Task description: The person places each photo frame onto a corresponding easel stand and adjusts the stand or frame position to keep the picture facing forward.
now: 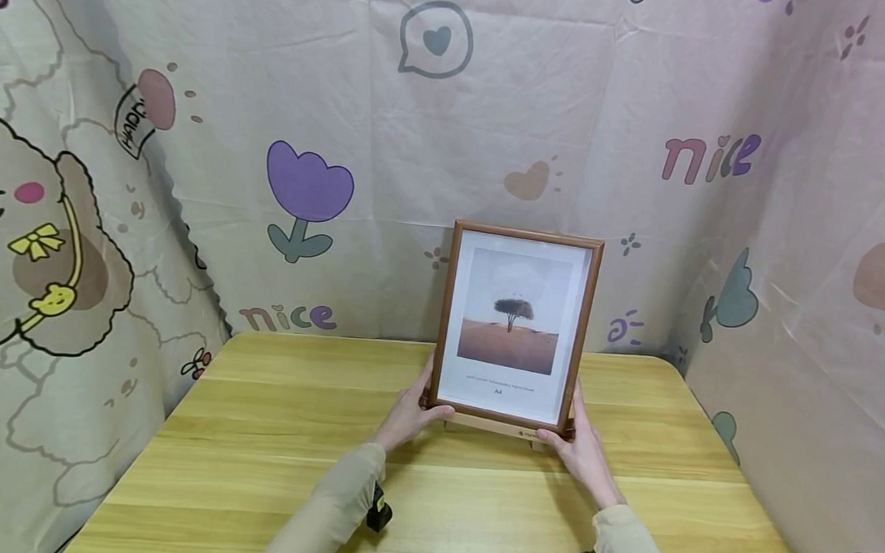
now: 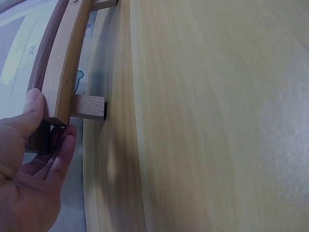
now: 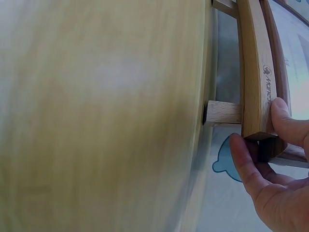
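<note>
The left hand [image 1: 409,413] and right hand [image 1: 582,451] pinch the picture frame [image 1: 511,322] down low. It sits on a wooden stand [image 1: 490,426], on the surface [image 1: 313,445]. Maybe they're straightening it; letting go needs gentle fingers.

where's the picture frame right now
In the head view, the picture frame is right of centre, upright with a wooden stand at its base, toward the far side of the table, between the left hand and right hand.
</note>
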Action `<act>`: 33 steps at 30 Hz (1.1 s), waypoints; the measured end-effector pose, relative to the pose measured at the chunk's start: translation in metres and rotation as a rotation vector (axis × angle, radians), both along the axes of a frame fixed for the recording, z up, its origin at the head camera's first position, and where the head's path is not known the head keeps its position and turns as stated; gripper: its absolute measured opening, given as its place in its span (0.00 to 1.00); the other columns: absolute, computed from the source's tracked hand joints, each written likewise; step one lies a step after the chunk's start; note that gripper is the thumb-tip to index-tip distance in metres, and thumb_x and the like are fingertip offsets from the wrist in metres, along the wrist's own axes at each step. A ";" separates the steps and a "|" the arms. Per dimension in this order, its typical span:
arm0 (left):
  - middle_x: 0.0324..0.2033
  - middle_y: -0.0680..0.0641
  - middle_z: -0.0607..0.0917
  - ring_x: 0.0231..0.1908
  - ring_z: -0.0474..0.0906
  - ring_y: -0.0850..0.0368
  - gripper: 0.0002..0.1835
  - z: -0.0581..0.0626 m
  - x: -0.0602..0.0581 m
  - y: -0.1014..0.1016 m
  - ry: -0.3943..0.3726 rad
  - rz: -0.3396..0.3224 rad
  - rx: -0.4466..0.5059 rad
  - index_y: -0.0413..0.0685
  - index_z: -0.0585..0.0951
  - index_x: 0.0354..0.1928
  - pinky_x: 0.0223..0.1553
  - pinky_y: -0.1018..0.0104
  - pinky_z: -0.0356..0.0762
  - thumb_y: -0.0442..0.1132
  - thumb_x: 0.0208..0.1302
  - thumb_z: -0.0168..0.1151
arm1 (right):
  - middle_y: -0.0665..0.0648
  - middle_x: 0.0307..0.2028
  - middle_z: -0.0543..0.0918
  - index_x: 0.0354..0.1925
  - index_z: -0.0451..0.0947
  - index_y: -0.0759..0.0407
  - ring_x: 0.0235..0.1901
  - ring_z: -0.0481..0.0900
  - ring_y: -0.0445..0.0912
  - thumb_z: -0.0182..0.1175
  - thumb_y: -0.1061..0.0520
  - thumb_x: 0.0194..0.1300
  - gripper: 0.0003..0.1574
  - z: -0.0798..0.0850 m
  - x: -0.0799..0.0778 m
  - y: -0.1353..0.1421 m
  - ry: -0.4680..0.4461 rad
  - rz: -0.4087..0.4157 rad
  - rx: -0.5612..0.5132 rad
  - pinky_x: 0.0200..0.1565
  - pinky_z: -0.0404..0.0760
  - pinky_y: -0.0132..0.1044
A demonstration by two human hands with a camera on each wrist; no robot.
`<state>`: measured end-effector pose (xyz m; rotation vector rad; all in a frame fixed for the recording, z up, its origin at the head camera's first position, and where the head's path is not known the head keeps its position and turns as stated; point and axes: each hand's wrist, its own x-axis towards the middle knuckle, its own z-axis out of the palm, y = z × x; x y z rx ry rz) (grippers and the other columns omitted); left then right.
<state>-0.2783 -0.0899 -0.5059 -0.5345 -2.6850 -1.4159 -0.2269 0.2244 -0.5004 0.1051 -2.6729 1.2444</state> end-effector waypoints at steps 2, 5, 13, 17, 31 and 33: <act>0.64 0.29 0.76 0.45 0.75 0.49 0.57 0.000 0.000 0.000 -0.004 -0.002 0.008 0.61 0.40 0.82 0.56 0.47 0.75 0.52 0.62 0.70 | 0.76 0.47 0.85 0.81 0.26 0.45 0.44 0.87 0.59 0.70 0.56 0.63 0.72 0.000 0.000 0.000 -0.006 -0.003 -0.002 0.48 0.83 0.53; 0.67 0.28 0.72 0.48 0.76 0.46 0.57 0.000 0.000 0.000 -0.005 -0.004 0.021 0.61 0.41 0.82 0.58 0.45 0.75 0.51 0.62 0.70 | 0.77 0.48 0.84 0.81 0.27 0.45 0.45 0.87 0.60 0.70 0.56 0.63 0.71 0.000 0.000 0.000 -0.004 -0.001 -0.009 0.51 0.82 0.56; 0.44 0.35 0.83 0.37 0.71 0.55 0.57 0.000 0.000 0.000 0.006 -0.006 0.015 0.54 0.42 0.82 0.48 0.56 0.75 0.50 0.62 0.70 | 0.79 0.52 0.82 0.81 0.27 0.44 0.49 0.85 0.64 0.70 0.57 0.63 0.71 0.000 0.000 -0.002 0.013 0.009 -0.017 0.56 0.79 0.60; 0.37 0.38 0.82 0.36 0.70 0.57 0.57 0.000 0.000 -0.001 0.005 -0.009 0.019 0.57 0.40 0.82 0.45 0.59 0.74 0.50 0.62 0.69 | 0.78 0.51 0.82 0.81 0.27 0.44 0.48 0.85 0.63 0.70 0.57 0.63 0.71 0.000 0.000 -0.003 0.007 0.005 -0.018 0.55 0.80 0.59; 0.35 0.39 0.80 0.34 0.69 0.57 0.58 -0.001 0.000 -0.005 -0.009 0.006 0.026 0.64 0.38 0.81 0.42 0.64 0.72 0.50 0.62 0.70 | 0.79 0.52 0.81 0.81 0.27 0.46 0.47 0.86 0.63 0.69 0.57 0.63 0.71 0.000 -0.003 -0.007 -0.001 0.013 -0.016 0.51 0.83 0.55; 0.42 0.36 0.83 0.36 0.71 0.56 0.58 0.000 0.001 -0.005 -0.003 0.008 0.029 0.63 0.38 0.81 0.46 0.60 0.74 0.50 0.62 0.70 | 0.79 0.52 0.81 0.81 0.27 0.46 0.47 0.86 0.63 0.69 0.57 0.63 0.71 0.000 -0.004 -0.008 -0.005 0.013 -0.017 0.51 0.82 0.56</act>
